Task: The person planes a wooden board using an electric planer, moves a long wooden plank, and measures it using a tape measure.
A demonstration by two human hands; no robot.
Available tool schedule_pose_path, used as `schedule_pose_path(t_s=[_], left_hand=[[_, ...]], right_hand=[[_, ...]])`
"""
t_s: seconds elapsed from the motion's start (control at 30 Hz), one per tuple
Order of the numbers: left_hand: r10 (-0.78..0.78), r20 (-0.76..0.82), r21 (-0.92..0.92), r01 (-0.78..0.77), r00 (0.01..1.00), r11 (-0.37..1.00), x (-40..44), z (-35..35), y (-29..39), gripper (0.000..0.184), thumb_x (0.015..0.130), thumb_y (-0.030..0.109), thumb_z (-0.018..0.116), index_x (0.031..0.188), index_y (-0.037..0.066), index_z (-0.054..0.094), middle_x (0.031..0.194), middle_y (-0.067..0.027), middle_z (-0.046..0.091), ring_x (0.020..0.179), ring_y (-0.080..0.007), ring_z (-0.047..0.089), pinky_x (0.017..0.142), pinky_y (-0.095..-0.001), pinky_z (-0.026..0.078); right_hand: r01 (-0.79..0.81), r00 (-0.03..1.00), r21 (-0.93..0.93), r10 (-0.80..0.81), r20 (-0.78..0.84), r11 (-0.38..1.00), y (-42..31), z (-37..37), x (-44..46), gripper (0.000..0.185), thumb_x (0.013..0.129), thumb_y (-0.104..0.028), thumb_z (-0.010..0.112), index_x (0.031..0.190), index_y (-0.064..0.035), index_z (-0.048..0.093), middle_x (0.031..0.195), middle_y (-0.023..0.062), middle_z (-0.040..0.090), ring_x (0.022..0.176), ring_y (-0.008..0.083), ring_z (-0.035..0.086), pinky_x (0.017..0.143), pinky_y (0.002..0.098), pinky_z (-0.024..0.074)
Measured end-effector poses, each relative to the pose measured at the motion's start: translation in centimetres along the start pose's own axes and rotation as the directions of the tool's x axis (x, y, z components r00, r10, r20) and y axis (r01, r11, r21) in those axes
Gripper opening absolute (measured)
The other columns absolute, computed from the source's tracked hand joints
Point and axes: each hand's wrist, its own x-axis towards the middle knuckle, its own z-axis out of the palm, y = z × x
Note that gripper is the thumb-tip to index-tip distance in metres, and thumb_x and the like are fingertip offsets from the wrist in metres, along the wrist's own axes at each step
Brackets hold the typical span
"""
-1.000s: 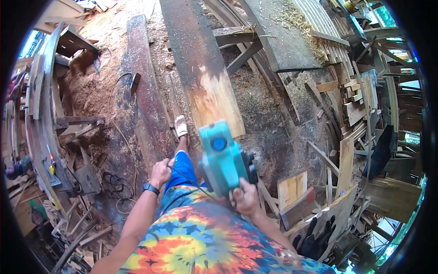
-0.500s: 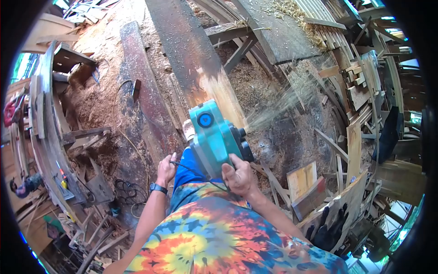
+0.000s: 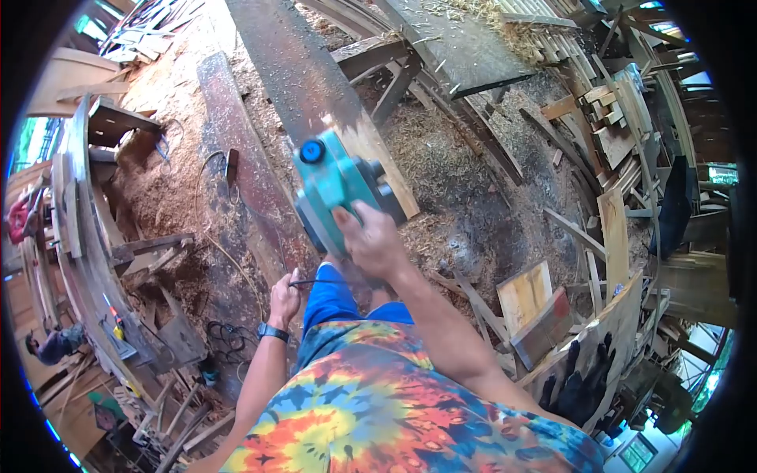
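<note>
My right hand is wrapped round the rear handle of a teal power planer. The planer rests over the near end of a long plank, whose dark surface gives way to pale bare wood beside the tool. Lower and to the left, my left hand is closed on the planer's black cord, with a watch on that wrist. The underside of the planer is hidden.
A reddish board lies on the shavings-covered ground at left. A grey panel stands on supports ahead. Black gloves lie on a board at right. Wood scraps surround the area; coiled cable lies at lower left.
The planer and my right hand have moved forward and left along the plank. The spray of shavings seen half a second ago no longer shows. My left hand keeps its hold on the cord.
</note>
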Motion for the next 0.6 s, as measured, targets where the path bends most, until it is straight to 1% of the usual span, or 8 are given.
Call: schedule_pose_path(t_s=[0.07,0.13,0.2,0.3,0.4,0.57,0.6], left_hand=[[-0.031,0.024,0.014,0.031,0.999,0.999,-0.8,-0.1,0.8,0.056,0.107,0.048,0.046,0.082,0.002,0.065,0.082,-0.0274,0.067,0.083,-0.0485,0.065,0.073,-0.0530,0.047],[-0.050,0.033,0.049,0.048,0.998,0.998,-0.9,0.2,0.9,0.055,0.107,0.048,0.046,0.083,0.002,0.064,0.084,-0.0285,0.067,0.086,-0.0502,0.064,0.074,-0.0545,0.047],[-0.048,0.055,0.084,0.043,0.997,0.996,-1.0,0.3,1.9,0.054,0.106,0.048,0.047,0.084,0.001,0.064,0.086,-0.0296,0.067,0.089,-0.0512,0.064,0.076,-0.0556,0.047],[-0.053,0.092,0.094,0.044,0.994,0.995,-1.1,1.2,2.2,0.054,0.106,0.049,0.048,0.086,0.001,0.064,0.089,-0.0305,0.067,0.092,-0.0523,0.063,0.078,-0.0567,0.047],[-0.039,0.089,0.073,0.032,0.995,0.997,-0.6,1.6,2.2,0.053,0.105,0.048,0.050,0.087,0.001,0.064,0.091,-0.0308,0.067,0.093,-0.0526,0.063,0.078,-0.0573,0.047],[-0.022,0.068,0.029,0.020,0.997,0.999,0.1,0.7,2.7,0.051,0.106,0.046,0.049,0.087,0.001,0.064,0.090,-0.0303,0.067,0.092,-0.0522,0.064,0.076,-0.0567,0.047],[-0.004,0.053,0.058,0.001,0.999,0.998,0.5,0.4,2.7,0.051,0.106,0.045,0.049,0.087,0.001,0.064,0.089,-0.0301,0.067,0.091,-0.0521,0.064,0.076,-0.0564,0.047]], right_hand=[[-0.119,0.991,-0.064,0.122,0.047,0.991,-0.2,-1.9,-4.7,0.055,0.100,-0.054,0.059,0.093,0.0006,0.059,0.073,0.0286,0.058,0.073,0.0503,0.059,0.061,0.0454,0.0478],[-0.057,0.998,-0.083,0.058,0.006,0.995,1.8,-2.8,-9.7,0.061,0.099,-0.064,0.056,0.091,-0.0032,0.061,0.057,0.0031,0.055,0.052,0.0101,0.054,0.049,0.0323,0.0453],[-0.117,0.993,-0.045,0.117,0.012,0.992,1.5,-4.0,-13.6,0.066,0.096,-0.069,0.056,0.093,-0.0036,0.062,0.058,0.0013,0.057,0.051,0.0093,0.057,0.049,0.0303,0.0461],[-0.211,0.970,-0.043,0.214,0.115,0.977,3.2,-5.3,-16.5,0.060,0.099,-0.059,0.060,0.109,0.0000,0.063,0.070,0.0167,0.063,0.065,0.0251,0.066,0.061,0.0373,0.0500],[-0.205,0.970,-0.054,0.210,0.122,0.977,3.1,-5.1,-15.5,0.061,0.098,-0.060,0.060,0.110,-0.0006,0.064,0.069,0.0147,0.063,0.066,0.0209,0.067,0.060,0.0365,0.0496],[-0.199,0.975,-0.044,0.202,0.095,0.979,1.9,-3.6,-10.5,0.059,0.098,-0.060,0.060,0.108,-0.0013,0.065,0.068,0.0161,0.063,0.063,0.0217,0.065,0.059,0.0373,0.0491],[-0.199,0.975,-0.038,0.202,0.094,0.979,1.8,-3.2,-9.2,0.059,0.098,-0.059,0.060,0.107,-0.0014,0.065,0.068,0.0166,0.063,0.063,0.0218,0.065,0.059,0.0375,0.0490]])
